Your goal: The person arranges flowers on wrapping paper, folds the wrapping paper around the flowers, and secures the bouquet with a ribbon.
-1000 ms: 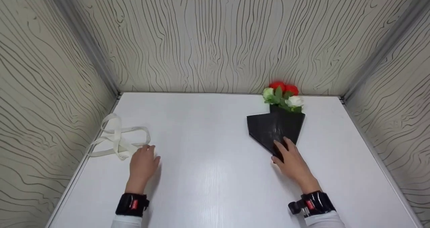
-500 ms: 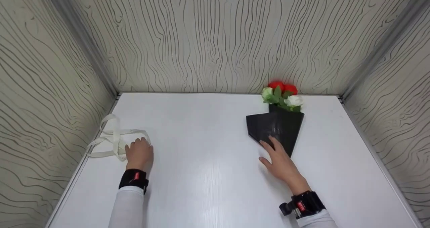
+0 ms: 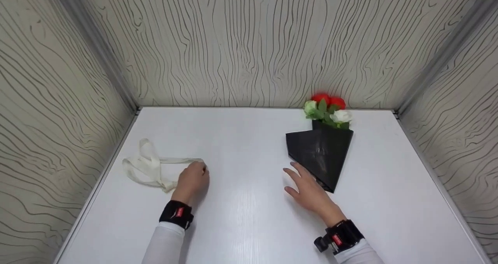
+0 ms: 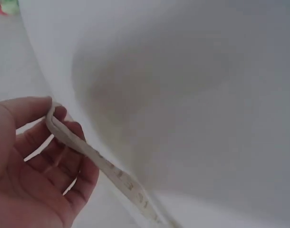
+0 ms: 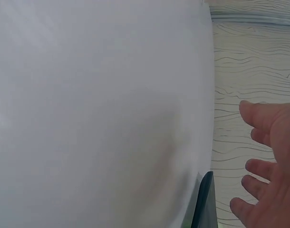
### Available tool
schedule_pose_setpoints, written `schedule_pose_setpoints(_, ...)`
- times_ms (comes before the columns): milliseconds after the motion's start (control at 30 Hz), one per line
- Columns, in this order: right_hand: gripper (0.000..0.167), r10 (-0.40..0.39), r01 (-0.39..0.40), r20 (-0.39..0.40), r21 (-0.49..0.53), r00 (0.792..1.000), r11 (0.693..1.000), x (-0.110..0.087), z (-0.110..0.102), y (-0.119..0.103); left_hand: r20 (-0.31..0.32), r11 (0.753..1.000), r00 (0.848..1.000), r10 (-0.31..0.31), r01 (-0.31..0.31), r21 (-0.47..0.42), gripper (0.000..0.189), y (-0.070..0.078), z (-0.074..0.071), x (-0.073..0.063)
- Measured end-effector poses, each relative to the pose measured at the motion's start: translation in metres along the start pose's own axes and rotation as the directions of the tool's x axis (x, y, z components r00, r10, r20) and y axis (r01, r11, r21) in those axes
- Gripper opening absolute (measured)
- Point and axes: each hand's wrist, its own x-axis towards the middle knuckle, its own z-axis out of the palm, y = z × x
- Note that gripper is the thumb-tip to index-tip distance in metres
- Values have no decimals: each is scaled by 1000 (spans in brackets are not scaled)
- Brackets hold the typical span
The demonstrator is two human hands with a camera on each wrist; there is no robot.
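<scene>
A cream ribbon [image 3: 154,166] lies in loose loops on the left of the white table. My left hand [image 3: 193,180] pinches one end of it, thumb against fingers. In the left wrist view, printed marks show along the pinched ribbon [image 4: 123,181]. On the right lies a bouquet [image 3: 325,151] in black wrapping, its red, white and pale green flowers toward the back wall. Beside the lower left edge of the wrapping hovers my right hand [image 3: 311,192], fingers spread and holding nothing. The right wrist view shows this hand [image 5: 273,166] apart from the dark wrapping [image 5: 204,204].
The white table [image 3: 241,139] is bounded by wood-grain panels at the back [image 3: 249,46] and both sides, with grey metal strips at the corners. Black straps with small cameras sit on both wrists.
My left hand has taken hold of the ribbon and drawn it rightward, so its loops have shifted. My right hand has moved left off the bouquet, which stays in place.
</scene>
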Motion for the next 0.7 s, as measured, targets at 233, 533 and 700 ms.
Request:
schedule_pose_setpoints(233, 51, -83, 80, 33, 96, 996, 992, 7, 4, -18, 197, 971, 952, 236, -222, -88, 13, 55, 19, -12)
schedule_pose_setpoints(533, 44, -184, 152, 79, 304, 980, 940, 13, 1, -33, 298, 880, 828, 475, -452, -146, 17, 102, 25, -32)
schedule_pose_setpoints(700, 43, -209, 111, 150, 493, 966, 863, 18, 1, -39, 341, 821, 748, 570, -530, -210, 19, 114, 23, -39)
